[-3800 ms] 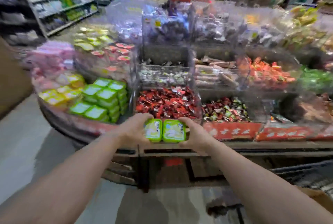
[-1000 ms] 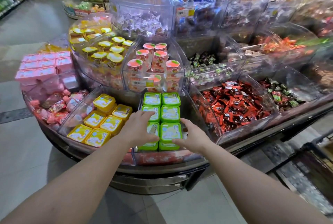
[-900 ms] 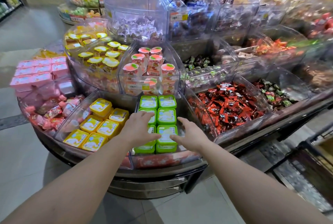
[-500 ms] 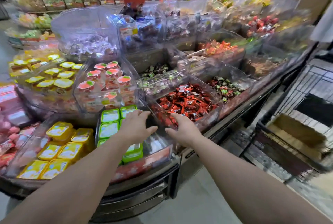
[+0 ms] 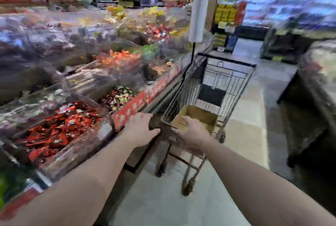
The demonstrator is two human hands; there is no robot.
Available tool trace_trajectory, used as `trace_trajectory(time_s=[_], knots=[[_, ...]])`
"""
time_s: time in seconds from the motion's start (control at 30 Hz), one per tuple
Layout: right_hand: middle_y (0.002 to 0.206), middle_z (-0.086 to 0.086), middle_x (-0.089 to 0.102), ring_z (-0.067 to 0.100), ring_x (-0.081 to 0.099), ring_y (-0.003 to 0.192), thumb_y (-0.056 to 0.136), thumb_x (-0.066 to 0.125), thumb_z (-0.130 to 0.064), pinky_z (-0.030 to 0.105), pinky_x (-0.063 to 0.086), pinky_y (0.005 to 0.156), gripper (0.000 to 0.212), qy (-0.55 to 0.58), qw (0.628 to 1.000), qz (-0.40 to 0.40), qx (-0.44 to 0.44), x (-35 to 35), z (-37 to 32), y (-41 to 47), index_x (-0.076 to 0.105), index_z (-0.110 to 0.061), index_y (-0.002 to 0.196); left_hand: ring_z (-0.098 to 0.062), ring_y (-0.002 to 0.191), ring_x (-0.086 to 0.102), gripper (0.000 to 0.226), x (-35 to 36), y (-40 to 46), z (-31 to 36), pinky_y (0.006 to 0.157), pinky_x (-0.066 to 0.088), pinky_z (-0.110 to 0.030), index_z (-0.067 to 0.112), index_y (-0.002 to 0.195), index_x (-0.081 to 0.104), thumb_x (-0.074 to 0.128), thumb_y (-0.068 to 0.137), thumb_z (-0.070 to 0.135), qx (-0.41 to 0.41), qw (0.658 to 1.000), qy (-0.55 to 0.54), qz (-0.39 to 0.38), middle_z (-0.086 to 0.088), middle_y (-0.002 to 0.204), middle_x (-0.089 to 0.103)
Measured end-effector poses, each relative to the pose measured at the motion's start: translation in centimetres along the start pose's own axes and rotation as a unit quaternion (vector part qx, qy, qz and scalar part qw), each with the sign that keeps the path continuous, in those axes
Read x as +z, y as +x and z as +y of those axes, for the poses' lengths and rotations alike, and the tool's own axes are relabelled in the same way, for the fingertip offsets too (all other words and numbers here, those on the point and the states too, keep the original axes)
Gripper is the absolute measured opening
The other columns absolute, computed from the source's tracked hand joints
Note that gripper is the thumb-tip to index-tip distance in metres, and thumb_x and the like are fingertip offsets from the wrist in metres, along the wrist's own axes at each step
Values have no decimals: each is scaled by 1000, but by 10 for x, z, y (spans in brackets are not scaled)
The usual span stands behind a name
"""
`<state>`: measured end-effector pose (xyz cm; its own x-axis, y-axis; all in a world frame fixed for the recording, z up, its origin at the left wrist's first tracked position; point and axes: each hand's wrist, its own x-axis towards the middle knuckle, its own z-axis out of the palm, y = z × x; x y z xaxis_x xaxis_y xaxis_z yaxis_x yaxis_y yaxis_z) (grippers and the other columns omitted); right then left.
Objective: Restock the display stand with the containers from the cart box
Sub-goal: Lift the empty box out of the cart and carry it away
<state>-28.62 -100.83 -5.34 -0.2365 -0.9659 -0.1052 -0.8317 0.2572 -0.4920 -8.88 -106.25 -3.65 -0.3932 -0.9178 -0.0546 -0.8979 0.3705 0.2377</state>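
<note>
The view is blurred by motion. A wire shopping cart (image 5: 225, 80) stands to the right of the display stand (image 5: 131, 109). Inside it sits a brown cardboard box (image 5: 198, 115) with its top open; its contents are hidden. My right hand (image 5: 192, 132) hovers over the box's near edge, fingers spread, holding nothing. My left hand (image 5: 141, 128) is open too, just left of the cart's near corner, in front of the stand's red front strip. The green containers are out of view.
Clear bins of red-wrapped candy (image 5: 60, 127) and mixed sweets (image 5: 118, 96) line the stand at left. A white roll on a pole (image 5: 197, 18) rises beside the cart. A dark counter (image 5: 309, 109) borders the aisle at right. Pale floor (image 5: 249, 127) lies between.
My view has swung right, from the green containers in the stand to the cart. Both hands, empty, have moved from the bin toward the cardboard box.
</note>
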Motion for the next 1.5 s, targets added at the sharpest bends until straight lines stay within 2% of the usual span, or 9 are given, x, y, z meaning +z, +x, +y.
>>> trace_trajectory(time_s=[0.17, 0.37, 0.77, 0.87, 1.0, 1.1, 1.3, 1.37, 1.5], knots=[[143, 8, 45, 28, 50, 124, 89, 60, -47, 38, 44, 102, 66, 6, 998, 28, 59, -47, 89, 21, 32, -30, 146, -31, 131, 38, 75, 23, 60, 82, 108, 36, -44, 23, 142, 37, 51, 82, 65, 36, 999, -26, -16, -9, 143, 43], [147, 4, 43, 23, 47, 128, 88, 62, -45, 40, 41, 106, 67, 20, 997, 26, 71, -55, 152, 85, 32, -31, 146, -30, 138, 25, 72, 55, 137, 125, 113, 26, -45, 24, 147, 27, 54, 88, 55, 21, 998, -44, -50, -6, 151, 30], [139, 5, 50, 23, 55, 117, 87, 65, -41, 40, 47, 102, 67, -12, 995, -34, 95, -60, 219, 320, 34, -28, 145, -29, 138, 26, 71, 121, 364, 124, 112, 28, -44, 26, 148, 25, 52, 89, 56, -27, 991, -76, -105, -6, 150, 30], [137, 7, 50, 21, 60, 108, 87, 66, -39, 39, 51, 97, 67, -15, 994, -72, 86, -52, 226, 369, 34, -28, 145, -30, 137, 28, 72, 134, 398, 116, 110, 30, -44, 26, 148, 26, 52, 88, 56, -55, 989, -78, -114, -6, 150, 31], [146, 5, 43, 22, 55, 119, 88, 64, -37, 37, 47, 100, 67, -46, 992, -104, 57, -38, 240, 429, 33, -28, 147, -31, 137, 29, 74, 159, 429, 107, 112, 31, -44, 25, 148, 25, 53, 87, 56, -113, 981, -94, -123, -7, 151, 31], [147, 6, 41, 21, 59, 110, 91, 61, -36, 34, 48, 93, 67, -61, 988, -142, 28, -22, 255, 473, 29, -28, 148, -30, 137, 28, 75, 183, 444, 104, 113, 29, -42, 25, 149, 23, 54, 88, 55, -169, 972, -103, -123, -8, 151, 30], [146, 9, 40, 25, 49, 125, 91, 60, -39, 38, 42, 106, 69, -91, 967, -234, -36, 9, 305, 552, 25, -27, 150, -27, 137, 28, 74, 243, 454, 125, 113, 30, -40, 28, 149, 22, 56, 88, 52, -338, 920, -162, -113, -4, 150, 31], [146, 9, 40, 27, 47, 128, 91, 60, -41, 42, 43, 106, 70, -98, 960, -258, -52, 18, 323, 576, 25, -28, 149, -27, 135, 30, 74, 262, 451, 140, 112, 30, -39, 29, 148, 22, 57, 87, 51, -404, 891, -180, -105, -3, 148, 33], [144, 10, 43, 28, 45, 129, 90, 63, -35, 39, 40, 105, 70, -105, 945, -299, -78, 31, 356, 613, 27, -24, 149, -28, 137, 27, 78, 301, 445, 161, 114, 28, -40, 30, 149, 20, 58, 86, 53, -519, 823, -212, -93, -6, 150, 30]])
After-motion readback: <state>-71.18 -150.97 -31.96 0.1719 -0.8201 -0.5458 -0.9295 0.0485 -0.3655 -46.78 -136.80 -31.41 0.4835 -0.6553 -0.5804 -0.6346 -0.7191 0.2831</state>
